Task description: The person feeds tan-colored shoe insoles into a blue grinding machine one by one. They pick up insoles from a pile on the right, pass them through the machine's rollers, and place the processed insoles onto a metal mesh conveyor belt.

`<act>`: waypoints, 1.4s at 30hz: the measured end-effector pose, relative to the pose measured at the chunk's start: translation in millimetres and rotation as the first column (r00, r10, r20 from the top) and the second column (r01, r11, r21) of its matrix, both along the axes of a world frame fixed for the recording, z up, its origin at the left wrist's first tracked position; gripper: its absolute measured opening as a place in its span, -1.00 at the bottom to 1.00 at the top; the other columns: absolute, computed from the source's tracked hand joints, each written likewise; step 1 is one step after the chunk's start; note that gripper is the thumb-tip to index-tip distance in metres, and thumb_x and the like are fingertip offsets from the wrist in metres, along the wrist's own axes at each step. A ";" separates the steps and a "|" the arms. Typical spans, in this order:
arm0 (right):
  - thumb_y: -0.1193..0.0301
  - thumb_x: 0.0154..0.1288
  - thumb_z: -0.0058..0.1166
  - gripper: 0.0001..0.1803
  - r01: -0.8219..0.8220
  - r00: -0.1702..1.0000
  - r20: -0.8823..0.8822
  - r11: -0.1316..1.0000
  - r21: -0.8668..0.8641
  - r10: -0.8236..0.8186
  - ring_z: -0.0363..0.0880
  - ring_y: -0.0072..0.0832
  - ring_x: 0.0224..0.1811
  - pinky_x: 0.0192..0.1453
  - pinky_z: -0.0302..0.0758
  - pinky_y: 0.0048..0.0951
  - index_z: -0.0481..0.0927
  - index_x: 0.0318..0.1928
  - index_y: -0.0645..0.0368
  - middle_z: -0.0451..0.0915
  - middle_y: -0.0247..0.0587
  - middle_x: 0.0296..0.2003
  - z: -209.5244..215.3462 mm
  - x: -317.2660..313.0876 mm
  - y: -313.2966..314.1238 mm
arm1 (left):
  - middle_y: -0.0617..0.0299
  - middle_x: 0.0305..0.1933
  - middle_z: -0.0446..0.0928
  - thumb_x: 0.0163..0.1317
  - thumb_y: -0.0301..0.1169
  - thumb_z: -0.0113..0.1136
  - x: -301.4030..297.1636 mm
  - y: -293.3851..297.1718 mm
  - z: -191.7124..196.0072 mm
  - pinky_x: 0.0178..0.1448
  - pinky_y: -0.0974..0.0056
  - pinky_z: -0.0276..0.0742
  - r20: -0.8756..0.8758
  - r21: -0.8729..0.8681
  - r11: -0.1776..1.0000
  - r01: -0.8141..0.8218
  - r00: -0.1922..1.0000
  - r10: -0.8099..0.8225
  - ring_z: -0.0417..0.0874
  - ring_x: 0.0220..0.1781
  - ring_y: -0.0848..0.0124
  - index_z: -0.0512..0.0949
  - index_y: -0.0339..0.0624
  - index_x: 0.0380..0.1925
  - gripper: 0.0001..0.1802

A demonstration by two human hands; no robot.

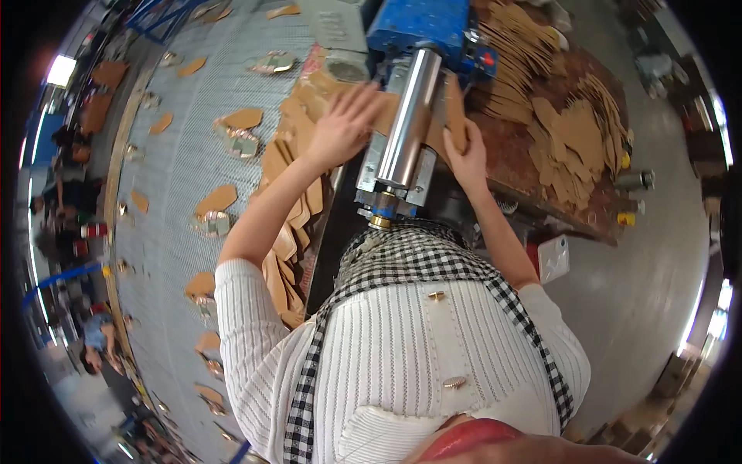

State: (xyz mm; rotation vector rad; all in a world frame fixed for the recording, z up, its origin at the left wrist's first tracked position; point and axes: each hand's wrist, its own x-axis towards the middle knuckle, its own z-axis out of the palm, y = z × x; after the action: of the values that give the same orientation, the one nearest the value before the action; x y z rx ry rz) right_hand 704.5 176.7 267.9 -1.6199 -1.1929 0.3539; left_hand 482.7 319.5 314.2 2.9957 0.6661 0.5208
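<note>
A blue machine [417,27] with a long shiny steel roller [410,120] stands in front of me. My left hand [346,127] is to the left of the roller, its fingers stretched out and slightly blurred, above tan pieces. Beside its fingertips, a tan piece [386,116] reaches up to the roller; I cannot tell whether the hand touches it. My right hand [469,157], right of the roller, is closed on a tan insole [455,116] tilted on its edge. Part of another tan piece shows between the roller and this hand.
Overlapping tan insoles [276,166] lie left of the machine. On the brown table [502,166] at right are stacked insoles [514,62] and a loose pile [576,147]. A mesh conveyor [174,232] at left carries insoles and shoe parts. A white phone [553,259] is beside my right forearm.
</note>
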 end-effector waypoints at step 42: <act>0.12 0.35 -0.24 -0.43 -0.240 0.953 0.127 0.941 -0.238 0.275 0.31 -0.30 0.12 0.19 0.18 -0.38 0.24 0.16 0.34 0.35 -0.08 0.09 19.2 92.6 -28.0 | -0.05 0.07 0.40 0.03 -0.34 0.10 -207.2 -80.7 -95.0 0.18 0.17 0.29 0.051 -0.672 0.461 -0.579 0.585 0.809 0.40 0.12 0.10 0.34 -0.23 0.07 -0.46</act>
State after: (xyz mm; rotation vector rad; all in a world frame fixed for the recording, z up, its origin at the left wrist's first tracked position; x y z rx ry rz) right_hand 797.2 148.8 287.1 -1.7073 -1.5404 0.5491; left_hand 275.5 238.8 219.2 1.8183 1.6832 0.6896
